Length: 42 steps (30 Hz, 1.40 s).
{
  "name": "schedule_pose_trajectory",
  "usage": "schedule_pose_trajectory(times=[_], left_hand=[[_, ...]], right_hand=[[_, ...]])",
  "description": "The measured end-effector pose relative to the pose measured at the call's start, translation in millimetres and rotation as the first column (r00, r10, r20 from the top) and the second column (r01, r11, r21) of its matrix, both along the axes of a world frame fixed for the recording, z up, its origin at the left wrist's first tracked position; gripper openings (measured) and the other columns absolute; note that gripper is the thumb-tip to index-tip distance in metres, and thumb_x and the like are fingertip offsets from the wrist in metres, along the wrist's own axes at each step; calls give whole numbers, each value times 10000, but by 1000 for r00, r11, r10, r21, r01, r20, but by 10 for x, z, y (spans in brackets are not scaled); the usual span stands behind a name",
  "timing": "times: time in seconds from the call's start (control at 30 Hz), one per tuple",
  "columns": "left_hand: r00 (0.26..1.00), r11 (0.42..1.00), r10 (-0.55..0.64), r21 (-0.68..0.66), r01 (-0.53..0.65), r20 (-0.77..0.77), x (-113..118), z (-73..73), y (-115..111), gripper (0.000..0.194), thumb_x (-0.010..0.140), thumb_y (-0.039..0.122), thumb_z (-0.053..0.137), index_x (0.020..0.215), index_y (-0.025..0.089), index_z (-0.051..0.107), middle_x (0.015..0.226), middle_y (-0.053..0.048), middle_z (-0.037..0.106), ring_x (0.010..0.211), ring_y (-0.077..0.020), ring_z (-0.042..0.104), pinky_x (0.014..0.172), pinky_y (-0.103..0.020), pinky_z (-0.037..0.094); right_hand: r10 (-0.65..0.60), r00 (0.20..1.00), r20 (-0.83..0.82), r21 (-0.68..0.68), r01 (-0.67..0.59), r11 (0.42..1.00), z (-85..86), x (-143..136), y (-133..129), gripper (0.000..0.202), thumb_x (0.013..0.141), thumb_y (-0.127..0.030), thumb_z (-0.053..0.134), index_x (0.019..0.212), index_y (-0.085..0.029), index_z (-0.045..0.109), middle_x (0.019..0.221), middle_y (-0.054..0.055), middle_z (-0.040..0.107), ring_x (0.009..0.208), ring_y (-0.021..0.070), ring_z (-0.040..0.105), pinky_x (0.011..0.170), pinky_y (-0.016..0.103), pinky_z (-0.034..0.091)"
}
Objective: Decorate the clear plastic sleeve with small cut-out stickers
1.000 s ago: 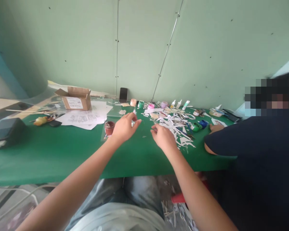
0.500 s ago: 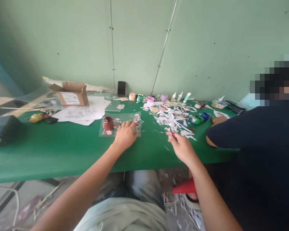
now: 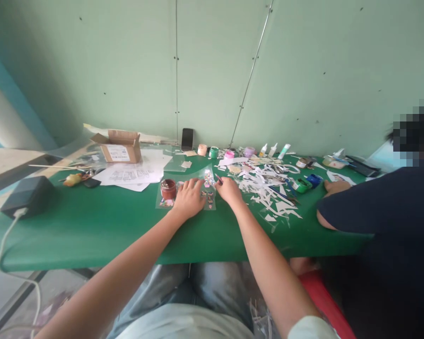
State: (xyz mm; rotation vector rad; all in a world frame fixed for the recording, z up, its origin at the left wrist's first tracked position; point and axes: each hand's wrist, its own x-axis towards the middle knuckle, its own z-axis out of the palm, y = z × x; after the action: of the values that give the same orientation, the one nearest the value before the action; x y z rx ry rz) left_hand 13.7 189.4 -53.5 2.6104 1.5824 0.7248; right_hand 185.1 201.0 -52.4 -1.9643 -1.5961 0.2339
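Observation:
My left hand [image 3: 189, 198] lies with its fingers stretched over a clear plastic sheet [image 3: 213, 206] bearing small colourful pieces [image 3: 209, 179]. Just left of those fingers, a reddish-brown jar [image 3: 168, 189] stands on the same sheet. At the sheet's right edge, my right hand [image 3: 229, 190] is closed around a thin dark pen-like tool [image 3: 219, 180]. Its tip points left towards the colourful pieces; the exact kind of tool is too small to make out. Part of the sheet is hidden beneath my left hand.
White paper scraps [image 3: 268, 181] are heaped to the right, near green [image 3: 303, 185] and blue [image 3: 314, 180] paint pots. A cardboard box [image 3: 122, 148] sits on printed papers [image 3: 134, 172] at the left. A dark phone [image 3: 187, 139] leans against the wall. Another person's sleeve [image 3: 353, 202] is at right.
My right hand has moved left with the thin tool, from beside the paper scraps to the plastic sheet. My left hand stays on the sheet. The camera view has shifted slightly.

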Motion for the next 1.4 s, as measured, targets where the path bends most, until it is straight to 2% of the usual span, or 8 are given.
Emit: schedule_pose_trajectory(times=[0.1, 0.17, 0.3, 0.47, 0.7, 0.97, 1.13, 1.4], left_hand=[[992, 995, 93, 27, -95, 86, 140, 149, 327, 508, 973, 229, 492, 1479, 220, 462, 1497, -121, 528, 1348, -267, 507, 1093, -391, 431], [970, 979, 198, 23, -203, 139, 227, 188, 538, 472, 1002, 265, 482, 1468, 190, 470, 1534, -161, 472, 1377, -304, 477, 1122, -477, 405], [960, 970, 245, -31, -243, 139, 271, 96, 741, 375, 969, 361, 613, 1294, 174, 612, 1356, -117, 615, 1221, -281, 600, 1056, -552, 471], [975, 980, 201, -30, -199, 99, 173, 7, 706, 309, 970, 357, 614, 1224, 186, 653, 1331, -109, 633, 1208, -265, 606, 1038, -523, 494], [978, 982, 186, -47, -182, 93, 161, 75, 738, 313, 970, 345, 617, 1236, 181, 641, 1296, -108, 643, 1130, -246, 642, 963, -479, 552], [976, 977, 193, -109, -182, 98, 172, 47, 753, 318, 969, 344, 621, 1241, 181, 635, 1277, -105, 648, 1096, -236, 655, 925, -453, 571], [972, 970, 217, -129, -206, 85, 197, 42, 762, 326, 967, 342, 625, 1246, 174, 631, 1271, -106, 649, 1088, -237, 658, 915, -453, 576], [979, 978, 187, -108, -178, 77, 194, 30, 759, 305, 973, 342, 614, 1235, 187, 640, 1284, -106, 646, 1099, -233, 652, 932, -452, 569]], right_hand=[[54, 998, 21, 75, -56, 996, 3, -3, -53, 179, 956, -282, 540, 959, -209, 703, 944, 83, 766, 883, 217, 702, 705, 254, 446], [84, 996, 35, 105, -88, 991, -15, 12, -120, 180, 963, -322, 537, 965, -229, 692, 917, 47, 761, 860, 200, 697, 694, 240, 443], [50, 997, 56, 134, -57, 989, -57, -2, -172, 152, 949, -314, 552, 1002, -237, 671, 944, 41, 755, 892, 209, 698, 715, 244, 469], [-57, 997, 50, 197, 46, 979, -18, -149, -116, 382, 1019, -219, 330, 1324, -140, 546, 1341, 189, 629, 1133, 249, 656, 879, 306, 494], [85, 993, 80, 74, -91, 993, 41, -315, -71, 352, 1047, -277, 420, 1377, -210, 522, 1017, 73, 780, 975, 226, 737, 827, 279, 528], [83, 984, 156, -58, -74, 996, 30, -517, 64, 316, 1062, -260, 415, 1331, -138, 528, 1057, 124, 753, 955, 240, 735, 841, 364, 561], [59, 981, 182, -102, -41, 994, 38, -563, 79, 367, 1021, -374, 564, 1322, -165, 575, 1146, 80, 694, 954, 203, 703, 863, 424, 592], [66, 979, 191, -129, -41, 991, 50, -541, 73, 361, 997, -365, 610, 1302, -173, 592, 1216, 89, 663, 1004, 214, 684, 867, 425, 594]])
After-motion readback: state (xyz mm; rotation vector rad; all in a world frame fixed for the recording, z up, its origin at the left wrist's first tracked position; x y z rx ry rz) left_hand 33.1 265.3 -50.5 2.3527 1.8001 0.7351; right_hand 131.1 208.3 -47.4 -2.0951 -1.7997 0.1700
